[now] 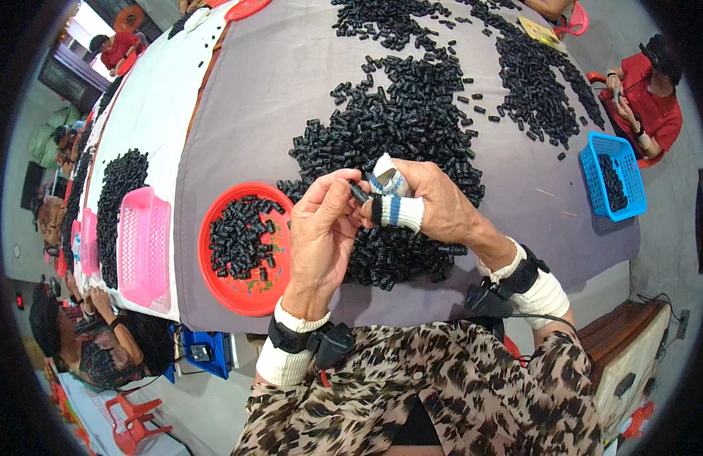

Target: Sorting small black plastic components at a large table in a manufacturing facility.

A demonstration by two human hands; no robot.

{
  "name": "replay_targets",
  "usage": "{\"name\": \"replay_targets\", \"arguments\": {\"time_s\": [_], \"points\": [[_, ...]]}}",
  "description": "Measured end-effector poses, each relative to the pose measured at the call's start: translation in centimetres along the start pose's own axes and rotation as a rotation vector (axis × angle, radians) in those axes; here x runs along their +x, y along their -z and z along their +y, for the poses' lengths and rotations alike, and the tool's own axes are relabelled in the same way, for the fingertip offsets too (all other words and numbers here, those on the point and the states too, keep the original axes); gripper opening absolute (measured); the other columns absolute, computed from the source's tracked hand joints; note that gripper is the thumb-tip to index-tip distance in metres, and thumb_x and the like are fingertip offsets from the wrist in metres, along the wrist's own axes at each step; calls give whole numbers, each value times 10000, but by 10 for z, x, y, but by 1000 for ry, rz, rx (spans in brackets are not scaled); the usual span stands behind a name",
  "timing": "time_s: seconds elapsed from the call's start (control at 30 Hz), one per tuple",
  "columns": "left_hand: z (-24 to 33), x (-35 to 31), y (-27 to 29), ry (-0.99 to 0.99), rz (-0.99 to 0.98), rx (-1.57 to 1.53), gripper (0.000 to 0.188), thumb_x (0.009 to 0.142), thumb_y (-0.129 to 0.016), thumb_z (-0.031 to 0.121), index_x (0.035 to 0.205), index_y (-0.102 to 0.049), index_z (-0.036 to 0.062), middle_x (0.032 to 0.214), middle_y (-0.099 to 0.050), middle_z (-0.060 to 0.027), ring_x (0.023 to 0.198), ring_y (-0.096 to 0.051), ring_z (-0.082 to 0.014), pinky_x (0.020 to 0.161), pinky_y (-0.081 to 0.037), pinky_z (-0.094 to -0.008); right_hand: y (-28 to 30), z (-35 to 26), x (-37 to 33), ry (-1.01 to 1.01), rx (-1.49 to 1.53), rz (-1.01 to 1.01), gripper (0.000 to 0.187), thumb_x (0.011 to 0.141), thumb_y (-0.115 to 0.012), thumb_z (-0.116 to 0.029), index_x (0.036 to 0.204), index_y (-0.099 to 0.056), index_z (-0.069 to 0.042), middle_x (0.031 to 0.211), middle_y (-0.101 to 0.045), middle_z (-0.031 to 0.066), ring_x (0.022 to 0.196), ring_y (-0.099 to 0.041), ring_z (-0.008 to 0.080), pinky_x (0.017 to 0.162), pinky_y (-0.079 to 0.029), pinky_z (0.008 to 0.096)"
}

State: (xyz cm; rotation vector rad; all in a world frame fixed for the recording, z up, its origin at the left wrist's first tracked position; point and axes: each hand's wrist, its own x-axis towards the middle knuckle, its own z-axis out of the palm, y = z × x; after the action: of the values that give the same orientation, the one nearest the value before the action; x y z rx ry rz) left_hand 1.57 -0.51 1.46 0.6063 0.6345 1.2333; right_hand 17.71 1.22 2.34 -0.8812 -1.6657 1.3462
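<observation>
My left hand (318,239) is closed, its thumb and fingertips pinching a small black cylindrical plastic part (359,193). Against the other end of that part, my right hand (449,204) is curled shut. White knitted finger covers with blue stripes (401,212) wrap the right hand's thumb and finger, so its fingertips are partly hidden. Both hands are above a large heap of similar black parts (401,114) on the grey cloth-covered table (249,106). Left of my left hand, a round red tray (207,262) holds more of these parts.
A blue basket (633,178) with black parts stands at the table's right edge. Pink baskets (144,251) line the white table on the left. Another heap (530,87) lies to the far right. People sit around the tables, one in a red shirt (652,114) at right.
</observation>
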Motion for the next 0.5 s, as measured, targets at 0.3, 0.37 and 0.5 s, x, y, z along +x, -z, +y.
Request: {"name": "replay_targets", "arguments": {"time_s": [0.3,0.37,0.5], "points": [[0,-1,0,28,-8,-93,202,897,-528,181,1000,-564,11,818,-609,-51,679,-566,-93,578,-471,-218,2,-2,4,-26,-110,-38,300,743,-696,-244,840,-551,0,676,-579,90,602,-524,112,562,-427,273],[-2,-1,-1,23,9,-75,193,898,-528,179,989,-569,14,816,-609,-49,680,-566,-86,571,-467,-206,4,-3,5,0,-206,-94,342,727,-699,-295,800,-539,-1,653,-561,82,582,-514,130,545,-416,291],[-3,-1,-3,-8,41,-6,173,896,-533,176,954,-585,22,795,-595,-23,662,-543,-56,536,-441,-180,3,-4,10,27,-239,-118,384,713,-692,-343,771,-530,0,623,-541,75,564,-506,152,533,-408,310]]}}
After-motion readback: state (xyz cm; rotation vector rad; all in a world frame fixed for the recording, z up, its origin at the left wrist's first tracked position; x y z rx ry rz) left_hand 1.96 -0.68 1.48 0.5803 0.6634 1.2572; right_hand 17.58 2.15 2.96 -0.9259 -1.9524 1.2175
